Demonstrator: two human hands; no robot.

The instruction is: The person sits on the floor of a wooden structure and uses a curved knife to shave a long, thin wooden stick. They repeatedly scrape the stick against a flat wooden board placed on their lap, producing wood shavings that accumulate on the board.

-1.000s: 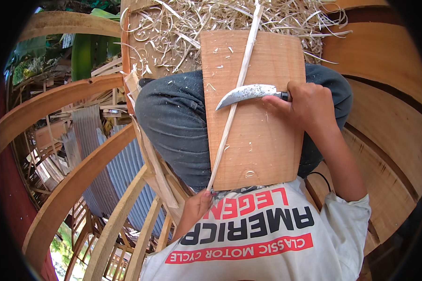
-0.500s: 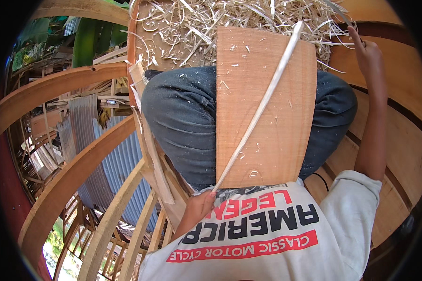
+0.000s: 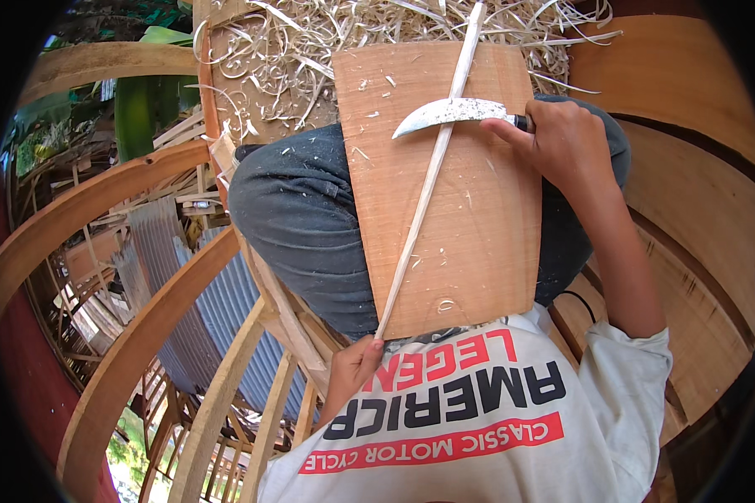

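Across my lap lies a flat wooden board with a few small chips on it. A thin pale wooden stick runs slantwise over it, from its lower left corner past its far edge. My left hand is closed round the stick's near end, close to my shirt. A knife with a broad curved blade and dark handle is in my right hand. The blade lies across the upper part of the stick and points left; my thumb stretches along the handle toward the blade.
Curly wood shavings are heaped beyond the board. Wooden railing slats curve along my left, with corrugated sheets outside them. Broad wooden planks with dark gaps lie to my right. My bent legs flank the board.
My right hand has come in from the far right, bringing the knife onto the stick. The board and stick sit slightly further left in view. My left hand keeps its hold.
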